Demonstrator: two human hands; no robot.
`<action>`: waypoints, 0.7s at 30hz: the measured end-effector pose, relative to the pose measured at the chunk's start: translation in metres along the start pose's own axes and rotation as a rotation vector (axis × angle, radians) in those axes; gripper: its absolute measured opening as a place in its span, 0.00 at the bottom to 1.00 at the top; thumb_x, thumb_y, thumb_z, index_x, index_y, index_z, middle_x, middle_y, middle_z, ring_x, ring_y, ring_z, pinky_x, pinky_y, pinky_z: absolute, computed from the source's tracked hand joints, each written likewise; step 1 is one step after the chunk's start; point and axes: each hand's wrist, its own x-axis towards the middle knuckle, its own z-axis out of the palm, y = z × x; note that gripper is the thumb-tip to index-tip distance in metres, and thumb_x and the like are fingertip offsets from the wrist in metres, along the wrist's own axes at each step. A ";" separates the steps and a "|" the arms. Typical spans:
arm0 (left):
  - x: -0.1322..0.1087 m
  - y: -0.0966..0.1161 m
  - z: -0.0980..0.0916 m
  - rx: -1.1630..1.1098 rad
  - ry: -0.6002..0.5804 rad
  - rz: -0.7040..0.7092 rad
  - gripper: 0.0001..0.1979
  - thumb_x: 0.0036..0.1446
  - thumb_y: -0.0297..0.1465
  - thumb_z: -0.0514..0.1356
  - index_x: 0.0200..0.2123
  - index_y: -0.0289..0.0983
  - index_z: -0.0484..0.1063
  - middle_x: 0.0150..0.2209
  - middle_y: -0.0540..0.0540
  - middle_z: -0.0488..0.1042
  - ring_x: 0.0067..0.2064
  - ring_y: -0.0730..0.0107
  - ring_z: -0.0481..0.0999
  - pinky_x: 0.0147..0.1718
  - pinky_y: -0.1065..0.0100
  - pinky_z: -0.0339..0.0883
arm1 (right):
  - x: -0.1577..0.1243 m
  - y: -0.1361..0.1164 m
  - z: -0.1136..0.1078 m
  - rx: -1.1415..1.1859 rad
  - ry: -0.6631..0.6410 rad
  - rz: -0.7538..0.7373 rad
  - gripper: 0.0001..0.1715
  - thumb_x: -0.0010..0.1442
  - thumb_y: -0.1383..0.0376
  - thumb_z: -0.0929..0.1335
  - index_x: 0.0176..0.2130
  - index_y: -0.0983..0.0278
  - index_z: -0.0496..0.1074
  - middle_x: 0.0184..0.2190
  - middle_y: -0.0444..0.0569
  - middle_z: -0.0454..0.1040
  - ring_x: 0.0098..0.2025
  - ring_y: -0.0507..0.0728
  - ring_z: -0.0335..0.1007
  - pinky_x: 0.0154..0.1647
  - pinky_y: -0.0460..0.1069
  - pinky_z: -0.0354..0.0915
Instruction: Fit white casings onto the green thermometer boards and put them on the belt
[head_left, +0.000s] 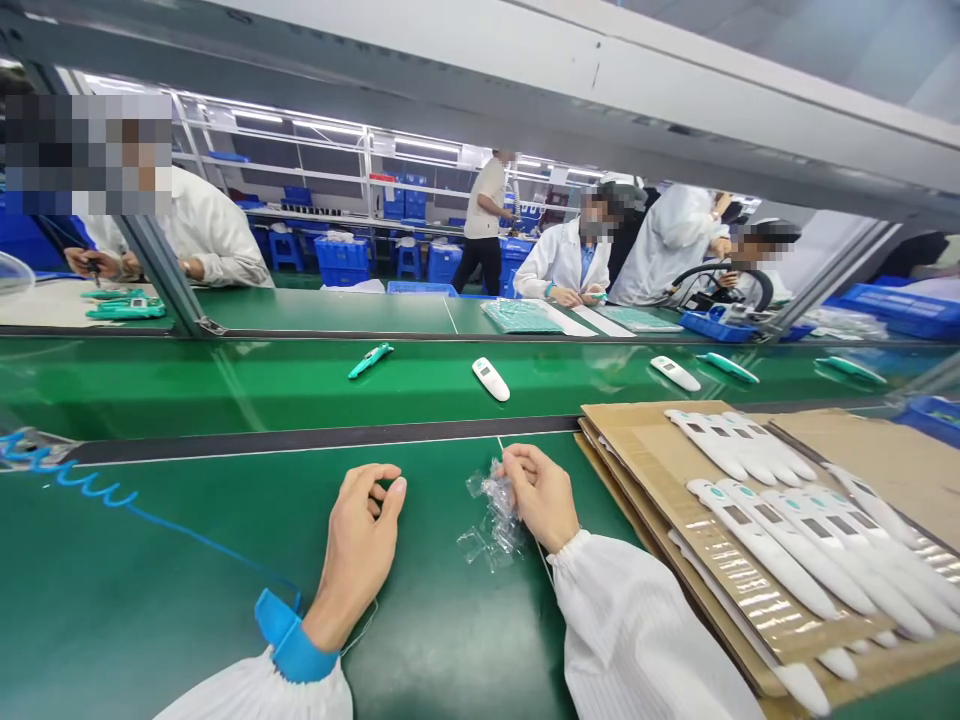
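Note:
My left hand (367, 535) hovers over the green work surface (187, 620), its fingers loosely curled and nothing visible in them. Around that wrist is a blue strap (296, 640). To its right, my right hand (541, 495) has thumb and fingers pinched together at the edge of a small heap of clear plastic film pieces (491, 525). The fingertips meet the film, though the exact piece between them is hard to see. Right of this hand, several white handheld thermometers (776, 540) with small grey screens lie in rows on stacked cardboard (630, 425).
Beyond a dark rail, a green conveyor belt (420, 400) carries a white thermometer (490, 380) and a teal one (370, 360), with others farther right. A coiled blue cord (90, 485) runs in from the left. Metal frame bars cross overhead. Several co-workers sit or stand opposite.

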 end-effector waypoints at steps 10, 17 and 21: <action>0.001 -0.003 0.000 0.095 0.035 0.031 0.15 0.61 0.44 0.56 0.41 0.40 0.75 0.43 0.44 0.72 0.36 0.62 0.72 0.38 0.58 0.69 | -0.005 0.011 -0.004 -0.618 -0.010 -0.302 0.11 0.64 0.60 0.64 0.40 0.57 0.76 0.47 0.47 0.77 0.47 0.61 0.65 0.51 0.58 0.60; 0.001 -0.004 0.000 0.112 0.039 0.045 0.15 0.60 0.43 0.57 0.41 0.40 0.76 0.43 0.45 0.72 0.36 0.62 0.71 0.38 0.58 0.70 | -0.005 0.009 -0.004 -0.608 -0.003 -0.327 0.10 0.64 0.61 0.65 0.38 0.58 0.76 0.46 0.47 0.78 0.46 0.60 0.66 0.51 0.56 0.60; 0.001 -0.006 0.000 0.116 0.035 0.049 0.14 0.60 0.42 0.56 0.41 0.40 0.75 0.43 0.44 0.73 0.36 0.62 0.71 0.39 0.58 0.70 | -0.005 0.010 -0.004 -0.608 -0.006 -0.347 0.10 0.64 0.61 0.64 0.38 0.58 0.76 0.45 0.48 0.78 0.45 0.59 0.67 0.50 0.56 0.61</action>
